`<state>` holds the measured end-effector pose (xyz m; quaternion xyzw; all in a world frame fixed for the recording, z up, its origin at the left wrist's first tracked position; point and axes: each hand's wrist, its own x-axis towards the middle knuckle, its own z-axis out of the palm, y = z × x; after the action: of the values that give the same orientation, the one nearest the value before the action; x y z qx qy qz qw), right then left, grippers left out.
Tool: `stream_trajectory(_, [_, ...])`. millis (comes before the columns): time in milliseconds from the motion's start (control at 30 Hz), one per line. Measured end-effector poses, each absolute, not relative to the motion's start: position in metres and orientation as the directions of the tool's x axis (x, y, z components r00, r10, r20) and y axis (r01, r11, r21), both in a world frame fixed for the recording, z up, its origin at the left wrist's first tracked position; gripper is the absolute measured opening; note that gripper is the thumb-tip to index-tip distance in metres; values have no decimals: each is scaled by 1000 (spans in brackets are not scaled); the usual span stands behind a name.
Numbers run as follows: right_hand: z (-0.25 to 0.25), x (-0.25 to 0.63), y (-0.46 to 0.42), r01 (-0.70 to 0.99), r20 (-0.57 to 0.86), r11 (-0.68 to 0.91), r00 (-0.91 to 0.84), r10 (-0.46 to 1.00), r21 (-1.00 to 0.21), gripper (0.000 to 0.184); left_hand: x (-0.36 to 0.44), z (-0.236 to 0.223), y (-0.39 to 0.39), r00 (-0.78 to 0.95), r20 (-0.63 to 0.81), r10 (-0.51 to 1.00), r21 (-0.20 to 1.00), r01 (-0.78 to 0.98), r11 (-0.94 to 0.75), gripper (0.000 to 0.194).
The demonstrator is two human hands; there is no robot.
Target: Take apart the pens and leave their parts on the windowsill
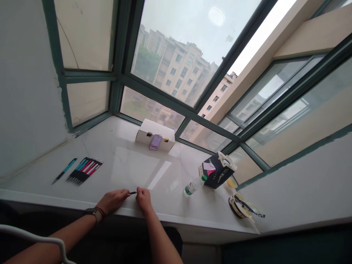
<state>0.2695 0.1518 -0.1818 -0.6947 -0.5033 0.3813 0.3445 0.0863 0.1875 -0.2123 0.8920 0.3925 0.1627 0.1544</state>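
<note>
Between my two hands, low over the front part of the white windowsill (167, 176), is a dark pen (133, 193). Only a short piece of it shows. My left hand (114, 201) is closed, its fingertips pinching one end. Fingers curled, my right hand (143, 200) grips the other end and covers it. To the left lies a row of several pens (85, 170) with blue, red and black barrels, packed side by side. A single blue and black pen (65, 170) rests a little apart from that row.
A white box (156, 134) stands at the back by the window. On the right are a clear bottle with a green cap (194, 186), a dark blue carton (217, 170) and a round container (239, 206). A white cable (35, 236) crosses the lower left.
</note>
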Motion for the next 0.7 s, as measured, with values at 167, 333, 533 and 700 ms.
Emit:
stream_trajectory(167, [-191,271,154,339,-267,-295,126,955,-893,55,87,-211,188,625,177,760,448,636,-628,39])
stream_trajectory(333, [-198,272,160,342,-336,-350,101,936,-872,59,87,-215,189,593,240,769,521,590,-617,34])
stream_trajectory(533, [-193,271,163,273,-358,-368,85,930,-889,56,87,-217,189,564,227,794,556,594,-581,32])
stream_trajectory(700, [-191,272,163,246,-371,-375,63,926,-894,56,87,-219,190,565,201,800,536,620,-573,30])
